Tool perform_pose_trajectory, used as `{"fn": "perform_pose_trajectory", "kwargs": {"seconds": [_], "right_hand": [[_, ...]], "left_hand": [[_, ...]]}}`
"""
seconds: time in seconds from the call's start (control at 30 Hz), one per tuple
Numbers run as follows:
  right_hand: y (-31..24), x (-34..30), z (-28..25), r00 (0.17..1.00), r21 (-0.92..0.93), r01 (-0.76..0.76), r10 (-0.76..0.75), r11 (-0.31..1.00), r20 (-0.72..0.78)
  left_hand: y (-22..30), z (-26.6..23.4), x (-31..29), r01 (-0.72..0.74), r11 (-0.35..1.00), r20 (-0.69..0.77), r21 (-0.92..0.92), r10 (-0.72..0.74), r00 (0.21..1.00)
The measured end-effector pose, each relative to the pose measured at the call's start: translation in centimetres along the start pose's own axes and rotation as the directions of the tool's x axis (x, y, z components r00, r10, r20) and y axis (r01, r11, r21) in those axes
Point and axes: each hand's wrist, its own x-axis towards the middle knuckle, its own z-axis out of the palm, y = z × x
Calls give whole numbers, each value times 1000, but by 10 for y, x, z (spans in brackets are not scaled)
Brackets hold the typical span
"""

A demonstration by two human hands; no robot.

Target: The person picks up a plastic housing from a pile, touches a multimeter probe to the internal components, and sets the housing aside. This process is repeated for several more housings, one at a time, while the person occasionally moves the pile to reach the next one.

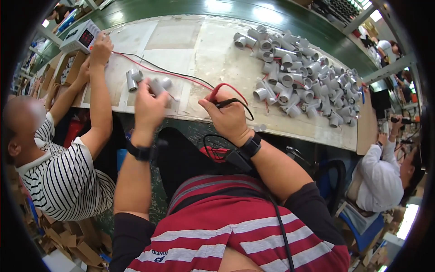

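Note:
My right hand (225, 115) is closed around a red test lead (230, 86) and a black test lead (233, 102), whose loops stick up over the fingers. My left hand (148, 109), slightly blurred, is at the table's front edge with its fingers and thumb about a grey T-shaped pipe fitting (159, 86). From that fitting a short thin wire with a small pale connector (176, 98) points toward my right hand. Another grey fitting (132, 80) lies just beyond, to the left. The leads run across the table to a white box with a red digital display (85, 38).
A heap of grey fittings with thin wires (299, 75) covers the right of the pale worktable (174, 38). At left, a co-worker's hand (101, 49) touches the display box, beside a cardboard carton (72, 68). Another person in white (378, 181) sits at right.

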Motion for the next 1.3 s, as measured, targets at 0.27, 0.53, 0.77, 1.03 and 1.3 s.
{"fn": "perform_pose_trajectory", "kwargs": {"seconds": [0.27,0.53,0.77,1.03,1.3], "right_hand": [[28,13,-28,961,-236,165,-102,958,258],[22,5,-33,965,-229,31,30,973,262],[26,-3,-21,964,-176,230,-198,957,179],[27,-1,-24,956,-68,275,-265,959,126],[34,-4,-30,993,-22,74,-71,997,91]], "left_hand": [[42,-4,6,-353,813,111,463,342,933],[76,52,27,-515,857,304,24,484,821],[132,145,149,-835,476,668,276,529,523],[141,191,159,-842,436,787,318,375,491],[90,66,65,76,988,597,-131,18,802]]}}
